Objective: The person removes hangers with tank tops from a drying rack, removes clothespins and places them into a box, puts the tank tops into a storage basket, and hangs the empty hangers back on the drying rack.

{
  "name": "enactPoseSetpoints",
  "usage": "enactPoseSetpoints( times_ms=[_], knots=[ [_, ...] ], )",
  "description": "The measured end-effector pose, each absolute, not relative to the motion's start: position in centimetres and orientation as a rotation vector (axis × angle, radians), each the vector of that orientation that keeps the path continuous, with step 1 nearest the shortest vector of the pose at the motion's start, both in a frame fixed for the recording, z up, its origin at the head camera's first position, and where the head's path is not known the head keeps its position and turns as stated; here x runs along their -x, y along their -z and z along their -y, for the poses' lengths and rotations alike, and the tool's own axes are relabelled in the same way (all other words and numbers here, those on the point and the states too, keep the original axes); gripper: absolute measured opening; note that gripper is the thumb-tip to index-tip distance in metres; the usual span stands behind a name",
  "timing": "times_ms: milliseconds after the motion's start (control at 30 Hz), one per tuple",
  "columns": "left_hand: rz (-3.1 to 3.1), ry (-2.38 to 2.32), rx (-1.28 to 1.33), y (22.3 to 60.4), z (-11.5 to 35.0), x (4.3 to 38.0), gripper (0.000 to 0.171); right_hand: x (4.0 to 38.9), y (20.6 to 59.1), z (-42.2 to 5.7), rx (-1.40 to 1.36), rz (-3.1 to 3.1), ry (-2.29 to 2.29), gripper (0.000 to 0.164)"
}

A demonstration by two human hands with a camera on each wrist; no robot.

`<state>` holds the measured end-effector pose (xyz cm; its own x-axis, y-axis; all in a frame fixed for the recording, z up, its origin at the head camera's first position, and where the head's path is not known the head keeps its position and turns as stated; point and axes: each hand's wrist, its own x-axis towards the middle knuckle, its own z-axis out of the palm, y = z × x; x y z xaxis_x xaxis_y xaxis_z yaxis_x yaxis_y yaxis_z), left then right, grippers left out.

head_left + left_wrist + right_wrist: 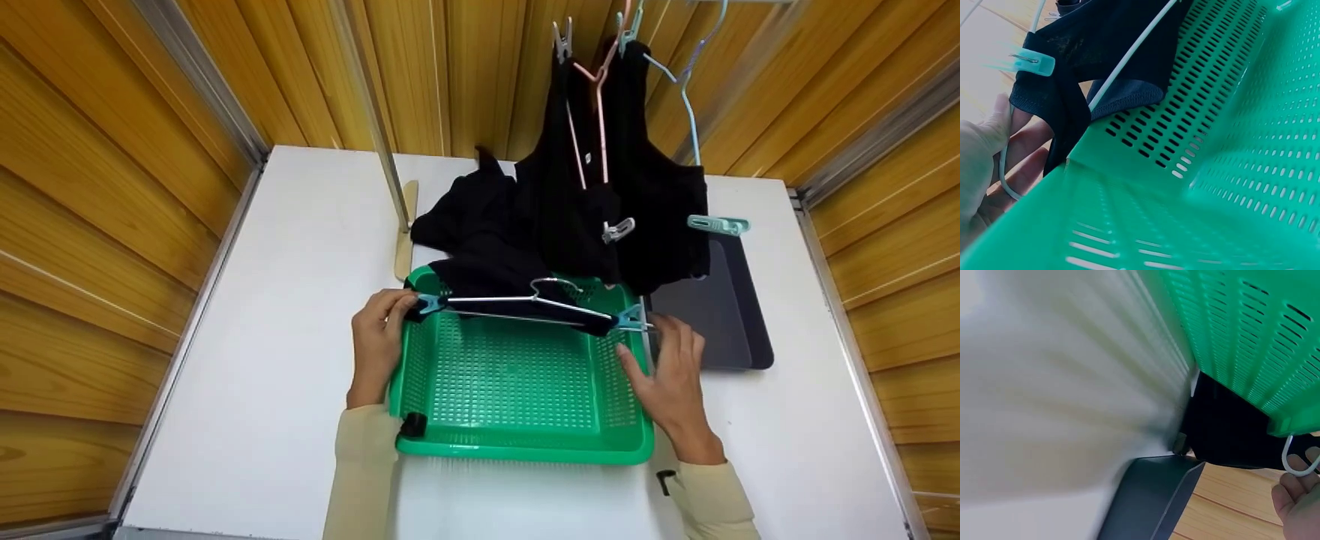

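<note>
A thin white wire hanger [491, 299] lies across the far part of a green plastic basket [525, 452]. Black cloth [487, 274] is fixed to it by a light blue clothespin [430, 304] on the left and another blue clothespin [630, 318] on the right. My left hand [377, 337] grips the hanger's left end beside the cloth, with its thumb in front and fingers behind in the left wrist view. At the hanger's right end, my right hand [671, 375] curls its fingers on the wire [1287, 458], thumb held apart over the basket rim.
Beyond the basket, black garments [660, 217] hang from a pink hanger [602, 127] and a blue hanger [691, 112], with several clothespins on them. A dark grey tray [724, 315] lies at the right. A metal pole [371, 97] rises from a beige foot [405, 247]. Wood-patterned walls enclose the white table.
</note>
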<state>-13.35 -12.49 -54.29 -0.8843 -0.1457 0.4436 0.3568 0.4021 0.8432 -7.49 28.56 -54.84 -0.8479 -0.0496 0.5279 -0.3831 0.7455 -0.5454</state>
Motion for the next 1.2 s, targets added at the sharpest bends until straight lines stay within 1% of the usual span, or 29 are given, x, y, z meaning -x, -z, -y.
enactPoseSetpoints(
  times_ms=[200,700,967,1200],
  knots=[
    [2.259,1.454,0.191,54.2,12.6,13.5,0.009,8.0,53.8,-28.5,-0.305,2.439,-1.045,0.056],
    [2.278,1.464,0.158,54.2,12.5,13.4,0.010,8.4,52.1,-27.2,-0.195,2.404,-1.387,0.051],
    [2.284,1.443,0.172,54.0,12.6,13.5,0.010,8.6,51.7,-27.0,-0.218,2.398,-1.439,0.054],
    [2.315,1.426,0.167,53.4,12.5,13.5,0.011,8.9,51.3,-26.5,-0.240,2.346,-1.439,0.041]
  ],
)
